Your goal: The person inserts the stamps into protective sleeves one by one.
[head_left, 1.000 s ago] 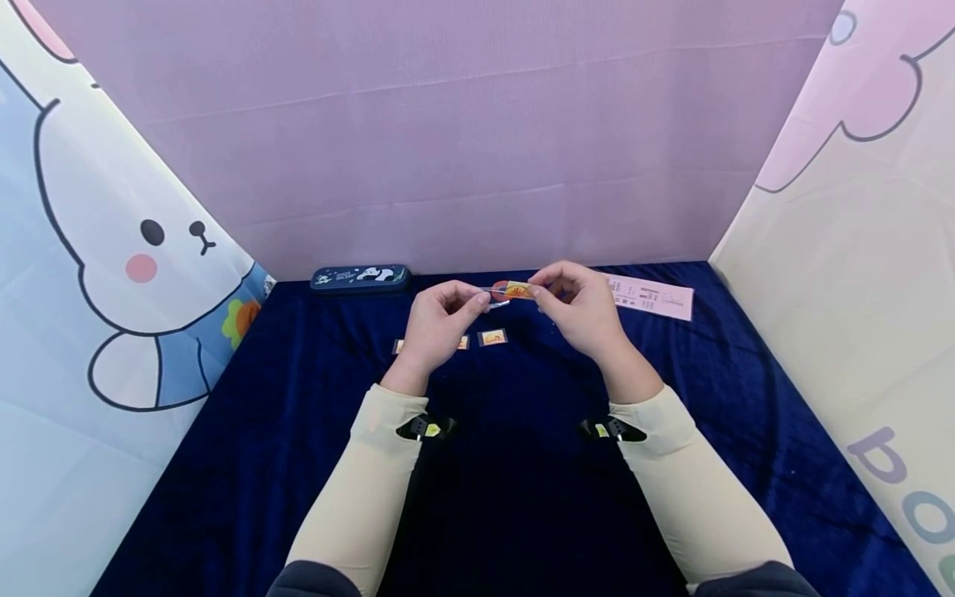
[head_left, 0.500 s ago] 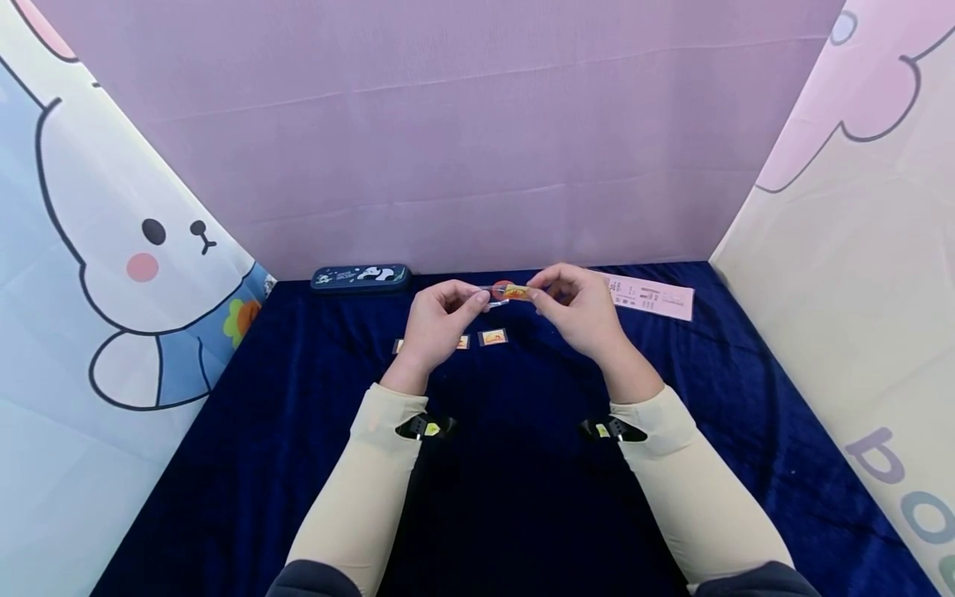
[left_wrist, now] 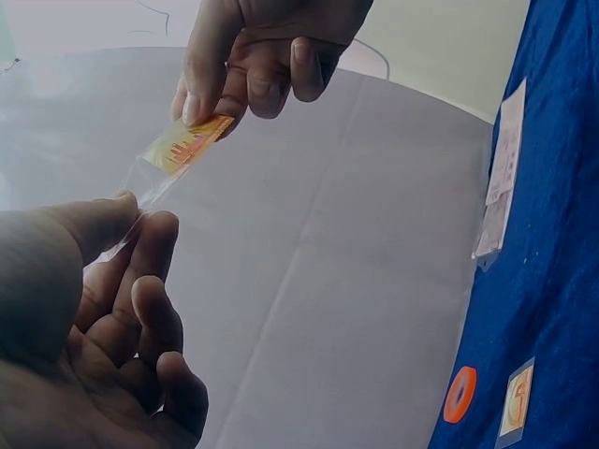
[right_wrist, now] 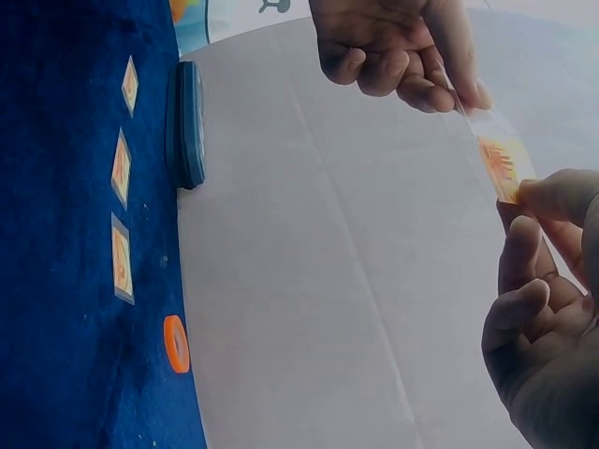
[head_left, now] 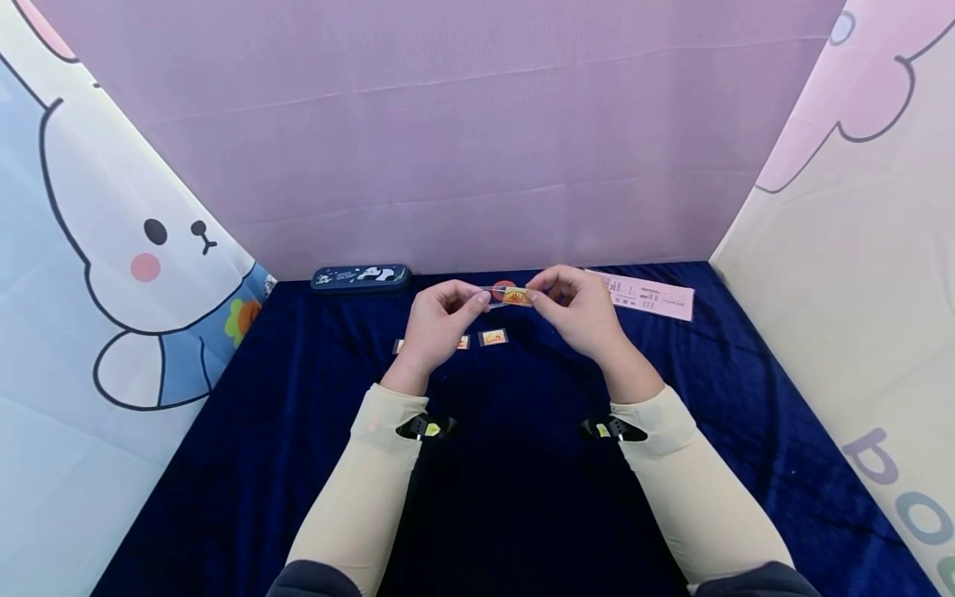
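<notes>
A small yellow-orange card (right_wrist: 502, 168) with a red print is held up above the table between both hands, its body overlapping a clear plastic sleeve (left_wrist: 146, 183). My left hand (head_left: 442, 322) pinches the sleeve's left end between thumb and forefinger. At the other end, my right hand (head_left: 584, 312) pinches the card's edge with thumb and fingertips. How deep the card sits in the sleeve is hard to tell. Below, three similar sleeved cards lie in a row on the blue cloth, the rightmost card (head_left: 493, 337) in full view and the others partly behind my left hand.
An orange ring (right_wrist: 176, 344), like a roll of tape, lies behind the row of cards. A dark blue pencil case (head_left: 361, 279) with a panda print is at the back left. The pink ticket-like sheet (head_left: 653, 298) lies back right, before the lilac backdrop (head_left: 477, 149).
The held card tilted edge-on half a second ago; now its printed face shows more to the head view. Both hands keep their pinch and nearly the same place.
</notes>
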Available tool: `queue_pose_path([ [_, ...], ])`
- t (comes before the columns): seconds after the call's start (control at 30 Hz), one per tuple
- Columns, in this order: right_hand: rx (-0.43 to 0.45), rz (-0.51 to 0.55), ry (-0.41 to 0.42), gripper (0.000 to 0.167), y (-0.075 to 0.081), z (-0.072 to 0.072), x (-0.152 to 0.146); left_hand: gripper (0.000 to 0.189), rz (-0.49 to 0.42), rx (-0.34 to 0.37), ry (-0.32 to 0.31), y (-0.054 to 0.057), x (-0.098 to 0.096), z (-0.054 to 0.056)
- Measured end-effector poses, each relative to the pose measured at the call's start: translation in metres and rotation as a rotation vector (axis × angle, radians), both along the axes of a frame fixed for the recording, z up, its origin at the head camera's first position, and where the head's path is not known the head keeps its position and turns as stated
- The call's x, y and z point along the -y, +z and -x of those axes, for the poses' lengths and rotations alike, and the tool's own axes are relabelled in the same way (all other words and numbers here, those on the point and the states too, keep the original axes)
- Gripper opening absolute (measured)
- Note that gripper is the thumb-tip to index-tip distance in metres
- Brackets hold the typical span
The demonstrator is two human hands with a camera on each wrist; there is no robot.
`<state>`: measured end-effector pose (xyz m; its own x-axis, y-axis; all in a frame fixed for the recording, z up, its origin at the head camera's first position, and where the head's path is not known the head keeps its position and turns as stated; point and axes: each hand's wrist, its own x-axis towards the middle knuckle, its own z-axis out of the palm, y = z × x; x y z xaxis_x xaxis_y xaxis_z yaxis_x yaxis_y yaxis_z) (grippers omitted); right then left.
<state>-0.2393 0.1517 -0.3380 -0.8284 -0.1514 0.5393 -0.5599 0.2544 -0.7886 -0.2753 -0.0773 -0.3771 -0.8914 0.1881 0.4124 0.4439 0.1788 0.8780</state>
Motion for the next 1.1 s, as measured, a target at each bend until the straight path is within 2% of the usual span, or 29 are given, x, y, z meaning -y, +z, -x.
queue_pose_path([
  [0.57,-0.007,-0.007,0.0,0.008,-0.0006,0.001,-0.0009,0.016,0.003,-0.006,-0.006,0.0012,-0.001,-0.0012],
  [0.83,-0.016,0.005,-0.007,0.012,-0.0002,0.0005,-0.0003,0.01,0.033,-0.032,-0.015,-0.0001,-0.0003,-0.0011],
  [1.1,0.006,-0.005,-0.027,0.013,-0.0036,0.0014,-0.0014,0.01,0.026,-0.042,-0.029,-0.0003,-0.0003,-0.0018],
])
